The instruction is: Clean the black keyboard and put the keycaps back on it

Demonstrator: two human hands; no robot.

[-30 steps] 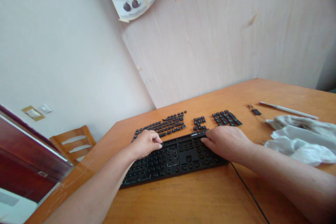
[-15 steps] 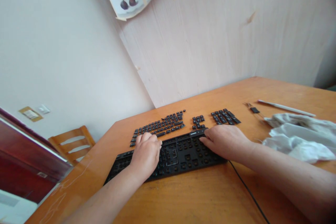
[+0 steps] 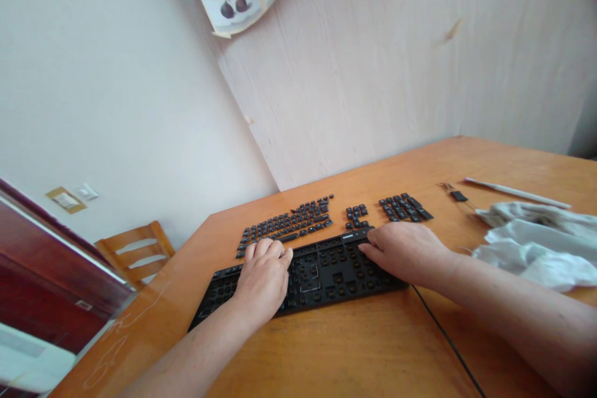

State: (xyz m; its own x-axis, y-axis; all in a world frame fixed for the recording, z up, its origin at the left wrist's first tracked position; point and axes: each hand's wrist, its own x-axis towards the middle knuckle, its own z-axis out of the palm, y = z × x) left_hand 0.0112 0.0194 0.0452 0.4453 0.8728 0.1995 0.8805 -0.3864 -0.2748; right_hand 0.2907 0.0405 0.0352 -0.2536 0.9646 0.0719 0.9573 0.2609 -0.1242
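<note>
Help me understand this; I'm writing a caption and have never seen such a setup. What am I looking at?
There is no machine here: these are a person's own bare hands, seen from a camera worn on the head, looking forward and down. On the wooden table lies a black keyboard with many keycaps missing and a cable trailing toward the viewer. Beyond it are groups of loose black keycaps. Farther right are a crumpled whitish bundle, a slim pale stick and a small dark item.

The left hand is over the keyboard, its fingers at the far edge; whether it holds anything is hidden. The right hand is at the far right corner.
</note>
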